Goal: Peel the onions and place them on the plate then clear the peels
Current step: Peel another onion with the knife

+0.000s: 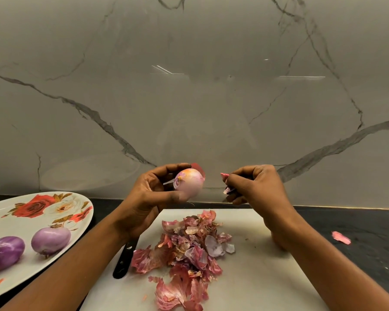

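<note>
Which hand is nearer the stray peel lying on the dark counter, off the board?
Right. The right hand, pinching a torn peel scrap, is raised to the left of the stray peel; the left hand, gripping the onion, is beyond it, farther left.

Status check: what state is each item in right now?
left hand: grips the held onion above the cutting board.
held onion: mostly peeled, skin flap left on top.
right hand: pinches a peel scrap.
plate: carries two peeled onions.
peel pile: heaped on the board.
knife: lies at the board's left edge, partly hidden.
stray peel: on the counter, right of the board.
</note>
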`<action>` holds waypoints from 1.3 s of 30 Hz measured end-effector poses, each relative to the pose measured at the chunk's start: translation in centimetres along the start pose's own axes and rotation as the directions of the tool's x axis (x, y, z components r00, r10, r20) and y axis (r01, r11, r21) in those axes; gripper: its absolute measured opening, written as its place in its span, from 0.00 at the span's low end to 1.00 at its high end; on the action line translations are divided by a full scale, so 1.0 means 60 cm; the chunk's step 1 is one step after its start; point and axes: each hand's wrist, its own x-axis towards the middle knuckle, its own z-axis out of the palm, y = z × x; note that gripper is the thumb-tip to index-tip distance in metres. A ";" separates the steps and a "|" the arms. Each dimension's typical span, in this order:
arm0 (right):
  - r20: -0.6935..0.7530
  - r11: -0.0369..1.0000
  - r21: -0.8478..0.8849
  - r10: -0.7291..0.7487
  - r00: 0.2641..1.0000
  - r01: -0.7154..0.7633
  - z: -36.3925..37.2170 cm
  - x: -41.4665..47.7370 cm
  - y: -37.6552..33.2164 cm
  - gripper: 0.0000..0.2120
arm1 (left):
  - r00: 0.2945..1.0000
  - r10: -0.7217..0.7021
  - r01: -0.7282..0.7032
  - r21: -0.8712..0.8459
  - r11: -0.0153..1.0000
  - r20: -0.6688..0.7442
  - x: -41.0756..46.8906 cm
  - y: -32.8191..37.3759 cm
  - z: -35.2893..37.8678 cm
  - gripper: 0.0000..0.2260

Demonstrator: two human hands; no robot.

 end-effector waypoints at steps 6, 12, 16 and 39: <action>0.277 0.997 -0.031 0.076 0.958 -0.070 0.005 -0.009 -0.010 0.11 | 1.000 -0.014 0.014 0.019 1.000 0.010 0.002 0.000 0.004 0.29; 0.348 0.999 0.017 0.037 0.937 -0.046 0.013 -0.015 -0.014 0.14 | 1.000 -0.019 0.017 0.139 0.990 0.015 0.000 -0.004 0.007 0.31; 0.415 0.998 0.036 0.029 0.909 -0.048 0.024 -0.019 -0.006 0.22 | 0.999 -0.021 0.014 0.213 0.977 0.030 -0.004 -0.006 0.012 0.30; 0.446 0.998 0.055 -0.046 0.894 0.024 0.023 -0.012 0.011 0.15 | 1.000 -0.002 0.003 0.221 0.975 -0.008 -0.002 -0.006 0.011 0.27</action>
